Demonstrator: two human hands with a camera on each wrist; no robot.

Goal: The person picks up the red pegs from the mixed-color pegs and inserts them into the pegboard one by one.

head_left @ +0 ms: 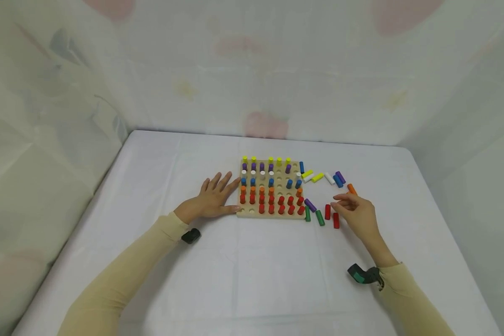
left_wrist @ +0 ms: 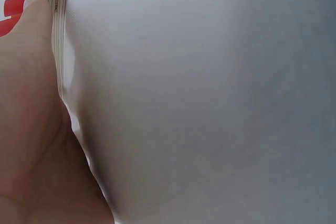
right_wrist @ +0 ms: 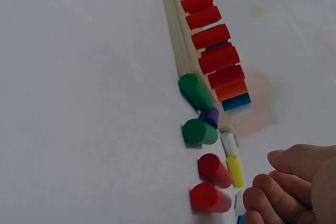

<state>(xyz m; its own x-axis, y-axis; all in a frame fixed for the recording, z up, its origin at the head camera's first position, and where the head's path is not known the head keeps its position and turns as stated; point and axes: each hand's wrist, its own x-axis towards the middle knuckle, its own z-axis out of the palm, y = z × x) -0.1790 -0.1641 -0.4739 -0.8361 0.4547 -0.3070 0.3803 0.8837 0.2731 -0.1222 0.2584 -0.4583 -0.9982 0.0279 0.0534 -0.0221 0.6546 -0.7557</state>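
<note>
A wooden pegboard [head_left: 273, 215] stands on the table with rows of coloured pegs upright in it: yellow, purple, white, blue, orange and red. My left hand [head_left: 214, 199] lies with spread fingers at its left edge. The left thumb [left_wrist: 38, 22] rests on the board's near corner, beside the red pegs. Right of the board, my right hand [head_left: 356, 214] hovers by the loose pegs with loosely bent fingers. Its thumb and fingertips stand apart with nothing between them in the right wrist view. Nearest to it are two red pegs [head_left: 336, 220] and an orange peg [head_left: 352, 189].
Two green pegs [head_left: 320, 218] and a purple peg [head_left: 310, 205] lie against or near the board's right side. Farther back are loose yellow [head_left: 318, 177], white [head_left: 329, 178] and blue pegs [head_left: 338, 181]. A white cloth [head_left: 235, 270] covers the table; patterned curtains hang around it.
</note>
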